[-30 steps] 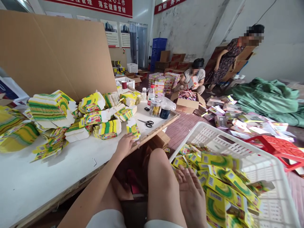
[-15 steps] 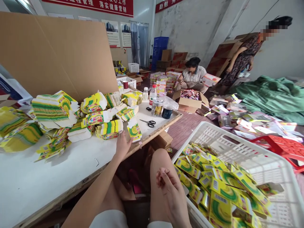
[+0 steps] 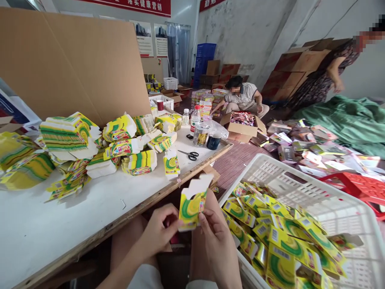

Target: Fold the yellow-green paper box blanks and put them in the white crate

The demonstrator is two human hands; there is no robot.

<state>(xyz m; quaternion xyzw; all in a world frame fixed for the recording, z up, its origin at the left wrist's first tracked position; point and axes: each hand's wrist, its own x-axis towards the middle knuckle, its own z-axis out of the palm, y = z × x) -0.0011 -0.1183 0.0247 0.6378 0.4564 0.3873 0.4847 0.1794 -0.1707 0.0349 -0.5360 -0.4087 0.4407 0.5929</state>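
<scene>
A yellow and green printed carton (image 3: 189, 206) with white flaps standing up at its top is held above my lap. My left hand (image 3: 162, 228) pinches its lower left corner between thumb and fingers. On the other side, my right hand (image 3: 215, 233) grips the lower right edge, thumb in front. Another yellow carton (image 3: 171, 165) lies near the table edge, beside a bundle of flat cartons (image 3: 139, 162). To my right, a white plastic crate (image 3: 300, 170) holds many folded yellow cartons (image 3: 281, 257).
Black scissors (image 3: 192, 155), a red-capped bottle (image 3: 195, 117), a jar (image 3: 200, 134) and a dark mug (image 3: 213, 142) stand or lie on the white table (image 3: 90, 224). A red stool (image 3: 357, 186) is beyond the crate. Two people are farther back.
My left hand has come from the table to my lap with a carton, and both hands now hold it. The seated person leans left; the standing person has moved right.
</scene>
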